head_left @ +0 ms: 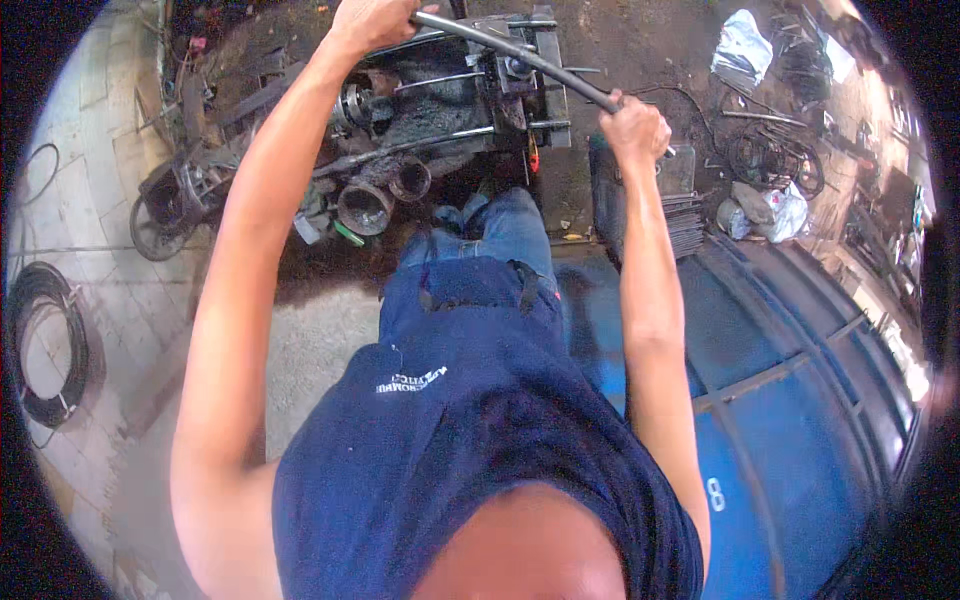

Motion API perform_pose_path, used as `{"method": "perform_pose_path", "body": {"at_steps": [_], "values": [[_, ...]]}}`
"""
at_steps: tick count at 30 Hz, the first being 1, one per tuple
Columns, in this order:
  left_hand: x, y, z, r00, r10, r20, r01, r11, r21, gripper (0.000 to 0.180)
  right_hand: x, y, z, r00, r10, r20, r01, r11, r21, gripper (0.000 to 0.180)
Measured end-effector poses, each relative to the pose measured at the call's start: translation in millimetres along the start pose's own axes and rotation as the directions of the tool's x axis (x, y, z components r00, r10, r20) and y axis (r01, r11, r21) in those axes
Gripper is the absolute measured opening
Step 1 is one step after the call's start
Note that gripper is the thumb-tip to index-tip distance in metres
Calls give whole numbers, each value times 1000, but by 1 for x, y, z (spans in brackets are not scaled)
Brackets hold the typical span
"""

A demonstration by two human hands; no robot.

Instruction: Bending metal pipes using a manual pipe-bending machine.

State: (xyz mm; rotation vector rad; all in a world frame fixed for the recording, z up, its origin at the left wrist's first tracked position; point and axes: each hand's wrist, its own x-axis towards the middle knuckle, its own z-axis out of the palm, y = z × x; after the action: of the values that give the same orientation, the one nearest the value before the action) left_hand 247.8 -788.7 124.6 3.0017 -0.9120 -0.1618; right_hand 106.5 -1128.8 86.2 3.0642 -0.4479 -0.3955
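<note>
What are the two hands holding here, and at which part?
Both grip one long dark metal rod: the left hand near its upper end, the right hand near its lower end, above the grimy machine.

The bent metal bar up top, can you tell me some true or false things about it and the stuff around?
1. Both hands grip the bent metal bar. True: left hand, right hand.
2. The bar is bright red. False: it is dark grey.
3. A coil of black cable lies on the floor at the left. True.
4. The person wears a yellow shirt. False: the shirt is dark blue.
5. The pipe pieces lie right of the right hand. False: they lie below the left hand.
</note>
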Motion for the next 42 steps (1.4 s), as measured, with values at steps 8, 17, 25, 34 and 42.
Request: {"method": "perform_pose_path", "body": {"at_steps": [8,17,25,34,42], "values": [[-49,14,9,947,-286,143,292,956,-22,25,44,9,3,926,-367,-87,368,930,0,18],[-152,167,31,597,-796,103,798,574,-183,24,147,-34,-34,455,-803,-384,869,494,-2,47],[-130,300,15,500,-834,233,702,232,-673,46,162,-161,-20,658,-659,364,-457,33,889,71],[-246,352,80,559,-543,627,445,-441,-779,62,-54,-189,-28,146,-970,194,872,219,438,84],[-366,456,176,-76,-672,737,420,-692,-587,66,154,46,-49,378,-860,343,918,300,-259,26]]}}
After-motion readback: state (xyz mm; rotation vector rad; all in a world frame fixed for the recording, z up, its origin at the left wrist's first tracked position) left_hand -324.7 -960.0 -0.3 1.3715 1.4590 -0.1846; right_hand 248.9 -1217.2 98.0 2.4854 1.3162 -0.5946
